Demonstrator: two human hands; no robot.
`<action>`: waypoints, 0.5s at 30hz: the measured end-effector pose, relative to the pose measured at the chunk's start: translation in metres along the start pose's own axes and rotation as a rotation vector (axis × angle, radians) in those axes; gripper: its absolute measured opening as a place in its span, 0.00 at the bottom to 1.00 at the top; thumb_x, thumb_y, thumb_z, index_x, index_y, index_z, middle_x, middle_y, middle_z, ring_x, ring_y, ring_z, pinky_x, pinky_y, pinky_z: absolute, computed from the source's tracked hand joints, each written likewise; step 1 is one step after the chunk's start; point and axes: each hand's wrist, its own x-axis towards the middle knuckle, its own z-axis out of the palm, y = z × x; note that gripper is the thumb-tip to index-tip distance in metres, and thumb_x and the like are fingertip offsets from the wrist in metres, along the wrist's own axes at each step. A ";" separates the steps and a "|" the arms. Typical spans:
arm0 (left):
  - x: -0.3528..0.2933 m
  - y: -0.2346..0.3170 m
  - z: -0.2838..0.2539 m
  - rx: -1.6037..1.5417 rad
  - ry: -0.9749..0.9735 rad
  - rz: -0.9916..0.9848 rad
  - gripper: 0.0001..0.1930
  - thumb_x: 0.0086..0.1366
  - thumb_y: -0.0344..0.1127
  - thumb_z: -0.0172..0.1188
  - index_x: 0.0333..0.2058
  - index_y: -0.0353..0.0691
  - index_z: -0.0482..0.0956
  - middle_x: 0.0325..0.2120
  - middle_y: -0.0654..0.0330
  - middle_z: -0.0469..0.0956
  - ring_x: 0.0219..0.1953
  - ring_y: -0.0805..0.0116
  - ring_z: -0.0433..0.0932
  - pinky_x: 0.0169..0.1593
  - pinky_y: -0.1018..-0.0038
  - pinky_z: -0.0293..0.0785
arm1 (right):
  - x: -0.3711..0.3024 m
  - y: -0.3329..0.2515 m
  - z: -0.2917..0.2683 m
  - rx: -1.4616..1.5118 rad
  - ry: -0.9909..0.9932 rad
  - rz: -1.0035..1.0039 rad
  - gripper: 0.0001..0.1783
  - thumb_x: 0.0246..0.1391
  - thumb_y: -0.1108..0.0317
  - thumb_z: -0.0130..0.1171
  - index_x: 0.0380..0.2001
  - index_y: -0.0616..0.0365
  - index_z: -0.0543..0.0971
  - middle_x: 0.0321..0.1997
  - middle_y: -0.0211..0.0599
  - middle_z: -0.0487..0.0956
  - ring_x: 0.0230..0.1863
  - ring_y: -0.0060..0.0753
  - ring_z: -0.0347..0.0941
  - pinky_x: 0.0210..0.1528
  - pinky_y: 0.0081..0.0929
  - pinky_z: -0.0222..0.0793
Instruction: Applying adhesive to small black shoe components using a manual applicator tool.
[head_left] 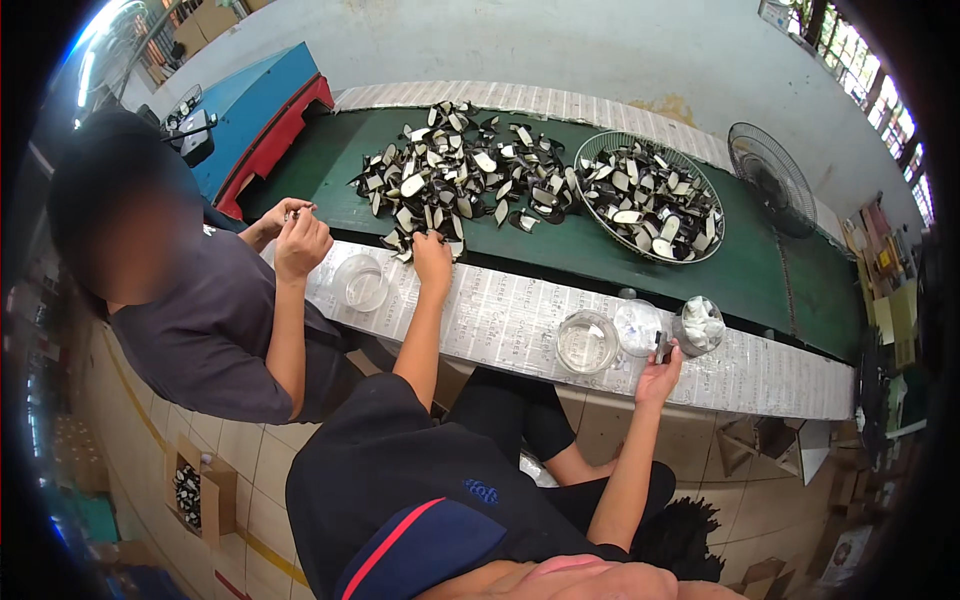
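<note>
A loose heap of small black-and-white curved pieces [470, 165] lies on the green work surface. My left hand [433, 262] reaches to its near edge, fingers bent down and closed at a piece there; the fingertips are partly hidden. Over the light strip along the near edge, my right hand [658, 378] is turned up, thumb and fingers pinching a small dark piece [660, 347]. Close by it stand a clear round container [587, 343], a whitish container [638, 326] and a jar stuffed with white material [702, 325].
A wide basket [718, 208] of similar pieces sits right of the heap, with a fan [772, 178] beyond. At left a co-worker [215, 300] holds a small piece in both hands, near another clear container [361, 283]. A cardboard box [212, 497] stands on the floor.
</note>
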 end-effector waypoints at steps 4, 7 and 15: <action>-0.006 0.004 -0.008 -0.199 -0.012 -0.064 0.07 0.56 0.27 0.62 0.34 0.33 0.76 0.39 0.48 0.68 0.38 0.47 0.75 0.43 0.60 0.72 | 0.001 -0.002 -0.004 -0.004 0.006 -0.024 0.15 0.59 0.60 0.57 0.47 0.54 0.76 0.46 0.26 0.73 0.44 0.21 0.68 0.38 0.21 0.65; -0.003 -0.002 -0.026 -0.209 0.013 -0.055 0.06 0.59 0.26 0.58 0.36 0.33 0.76 0.36 0.48 0.71 0.35 0.48 0.75 0.41 0.60 0.72 | -0.001 0.000 -0.003 -0.044 0.008 -0.014 0.15 0.60 0.61 0.56 0.47 0.54 0.76 0.46 0.26 0.73 0.45 0.20 0.68 0.38 0.22 0.65; -0.033 0.048 -0.077 -0.648 -0.027 -0.148 0.18 0.61 0.27 0.60 0.49 0.31 0.72 0.33 0.55 0.77 0.29 0.70 0.76 0.33 0.75 0.75 | 0.000 0.001 -0.005 -0.014 -0.013 -0.038 0.14 0.61 0.61 0.55 0.47 0.52 0.75 0.48 0.23 0.75 0.44 0.20 0.69 0.38 0.22 0.64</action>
